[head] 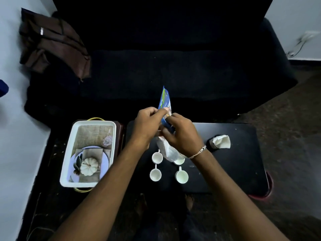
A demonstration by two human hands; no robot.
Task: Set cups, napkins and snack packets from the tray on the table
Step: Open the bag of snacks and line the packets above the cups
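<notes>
- Snack packet — blue, standing on edge — is being held up above the far side of the black table, both hands meeting on its lower half.
- Left hand is pinching the packet's left face, thumb and forefinger closed on it.
- Right hand is gripping the packet from the right, fingers curled in; a chain bracelet is sitting on that wrist.
- A pale plastic bag is hanging below the right hand, over the table's middle; whether the hand is gripping it too, I cannot tell.
- Four white cups are standing in two pairs on the near middle of the table, handles pointing away; the far right one is partly covered by the bag.
- Folded white napkins are sitting in a dark holder on the right part of the table, well apart from the cups.
- White tray is resting just left of the table, showing its printed pumpkin picture.
</notes>
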